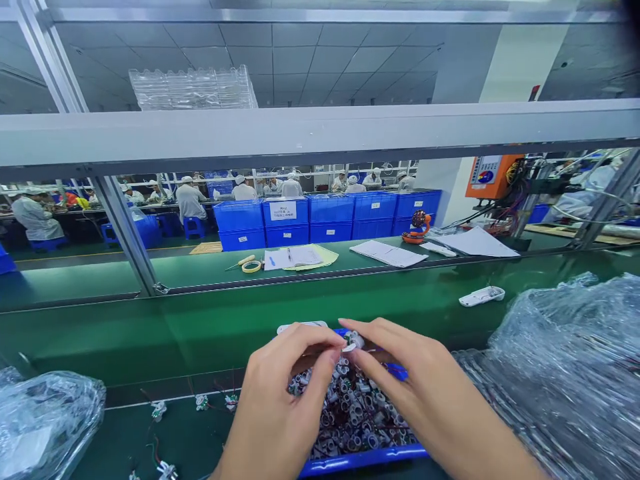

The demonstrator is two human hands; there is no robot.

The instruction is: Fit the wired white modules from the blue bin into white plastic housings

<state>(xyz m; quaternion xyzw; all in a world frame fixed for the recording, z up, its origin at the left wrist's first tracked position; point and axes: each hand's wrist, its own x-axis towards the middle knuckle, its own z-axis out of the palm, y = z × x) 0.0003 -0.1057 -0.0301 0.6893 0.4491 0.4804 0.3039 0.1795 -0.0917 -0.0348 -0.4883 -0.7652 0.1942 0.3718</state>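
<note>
My left hand (280, 400) and my right hand (410, 387) meet over a blue tray (360, 459) heaped with several small grey and white motor-like parts (355, 413) with thin wires. Both hands pinch one small white part (351, 343) between thumb and fingertips, held just above the heap. A white plastic piece (303, 326) lies just behind my left fingers at the tray's far edge.
Crinkled clear plastic bags lie at right (560, 373) and at bottom left (45, 420). Loose wired parts (200, 402) sit on the green bench. A white housing (481, 295) rests on the conveyor belt. Beyond are papers, tape, blue crates (325, 217) and workers in white coats.
</note>
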